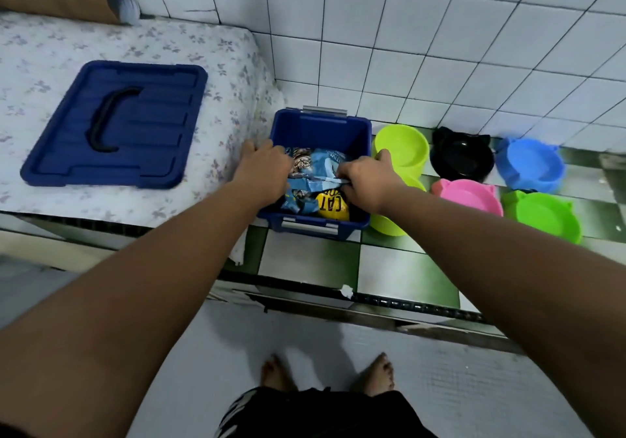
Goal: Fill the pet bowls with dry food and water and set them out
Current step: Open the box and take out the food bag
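Blue plastic storage bin [318, 129] is sitting open on the tiled bench [305, 261], its lid [152, 126] lying on the bed [220, 48] at ten o'clock. The person is reaching inside with both hands. The left hand [266, 170] is curling its fingers over the left side of the blue cat-food bag [321, 166], and the right hand [366, 178] is pinching the bag's crumpled top, fingers clamped on it. A yellow cat-food bag [333, 205] is lying at the bin's six o'clock. At three o'clock the lime bowl [403, 148], black bowl [460, 159], blue bowl [531, 166], pink bowl [471, 197] and green bowl [545, 214] are waiting, looking empty. To my eye the food is only now being fetched out. Next the bag is going to need lifting clear and opening before any pouring.
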The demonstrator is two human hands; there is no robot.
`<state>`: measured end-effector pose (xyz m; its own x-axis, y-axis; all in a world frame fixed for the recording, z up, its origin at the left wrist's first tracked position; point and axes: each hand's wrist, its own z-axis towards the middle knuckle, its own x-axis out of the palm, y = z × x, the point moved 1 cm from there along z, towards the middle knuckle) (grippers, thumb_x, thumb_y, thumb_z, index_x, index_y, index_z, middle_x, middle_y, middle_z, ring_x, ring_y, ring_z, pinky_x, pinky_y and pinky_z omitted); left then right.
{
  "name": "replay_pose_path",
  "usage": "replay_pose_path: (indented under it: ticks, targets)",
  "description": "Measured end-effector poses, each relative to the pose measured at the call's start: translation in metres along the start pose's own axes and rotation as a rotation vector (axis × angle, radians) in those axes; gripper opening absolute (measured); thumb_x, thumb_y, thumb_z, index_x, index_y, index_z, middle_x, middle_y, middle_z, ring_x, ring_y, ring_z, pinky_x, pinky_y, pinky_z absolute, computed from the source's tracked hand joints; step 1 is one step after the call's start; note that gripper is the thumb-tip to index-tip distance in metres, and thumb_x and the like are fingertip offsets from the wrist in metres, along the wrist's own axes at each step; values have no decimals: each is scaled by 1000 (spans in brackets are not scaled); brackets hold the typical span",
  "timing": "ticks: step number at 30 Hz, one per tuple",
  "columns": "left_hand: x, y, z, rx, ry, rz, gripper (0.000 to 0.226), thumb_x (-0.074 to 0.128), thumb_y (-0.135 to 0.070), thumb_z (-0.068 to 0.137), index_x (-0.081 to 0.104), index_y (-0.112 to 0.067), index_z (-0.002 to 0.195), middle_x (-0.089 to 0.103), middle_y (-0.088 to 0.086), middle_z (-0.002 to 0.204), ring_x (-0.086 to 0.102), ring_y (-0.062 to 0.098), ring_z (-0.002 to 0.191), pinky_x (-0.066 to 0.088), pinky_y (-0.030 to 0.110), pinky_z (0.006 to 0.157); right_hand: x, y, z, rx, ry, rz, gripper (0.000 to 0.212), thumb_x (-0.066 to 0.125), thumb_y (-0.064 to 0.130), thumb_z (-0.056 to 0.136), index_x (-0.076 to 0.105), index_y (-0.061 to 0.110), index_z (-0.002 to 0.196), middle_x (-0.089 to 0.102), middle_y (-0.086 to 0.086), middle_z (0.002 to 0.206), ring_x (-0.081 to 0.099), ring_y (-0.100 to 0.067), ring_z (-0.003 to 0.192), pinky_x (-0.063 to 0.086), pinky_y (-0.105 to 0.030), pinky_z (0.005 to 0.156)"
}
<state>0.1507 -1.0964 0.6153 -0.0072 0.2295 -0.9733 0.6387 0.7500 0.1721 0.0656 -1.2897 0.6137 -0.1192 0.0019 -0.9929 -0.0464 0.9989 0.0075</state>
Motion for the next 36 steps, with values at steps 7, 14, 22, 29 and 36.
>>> replay_pose_path:
  ticks: [7,14,22,29,36]
  targets:
    - [0,12,10,-56,-86,-390,13,51,-29,104,62,-24,101,67,3,107,57,25,100,43,41,87,-11,-8,10,108,-210,184,17,44,20,95,60,19,99,68,-7,96,61,-32,95,29,-42,90]
    - [-22,26,17,-225,-158,-864,9,53,-21,105,60,-21,99,68,1,97,66,19,79,53,34,70,-40,-12,24,95,-295,425,17,45,14,96,57,10,106,61,-15,112,57,-37,98,48,-44,82]
    - [-61,51,11,-191,-45,-1206,17,73,3,89,66,-5,102,68,13,85,65,15,59,52,20,49,-64,-14,19,62,-434,502,14,45,10,97,57,8,103,59,-12,108,54,-31,98,42,-37,82]
    - [-90,65,12,-252,-106,-1354,19,72,5,89,64,-12,94,67,10,86,66,19,67,55,20,53,-91,-11,16,36,-567,555,11,45,8,97,56,6,100,58,-13,102,48,-20,89,35,-28,76]
    - [-99,54,3,-161,-104,-1591,25,80,-8,86,63,-11,104,65,5,92,67,13,78,57,23,68,-117,-19,5,100,-679,584,15,43,6,95,56,0,98,59,-19,100,49,-23,88,29,-23,73]
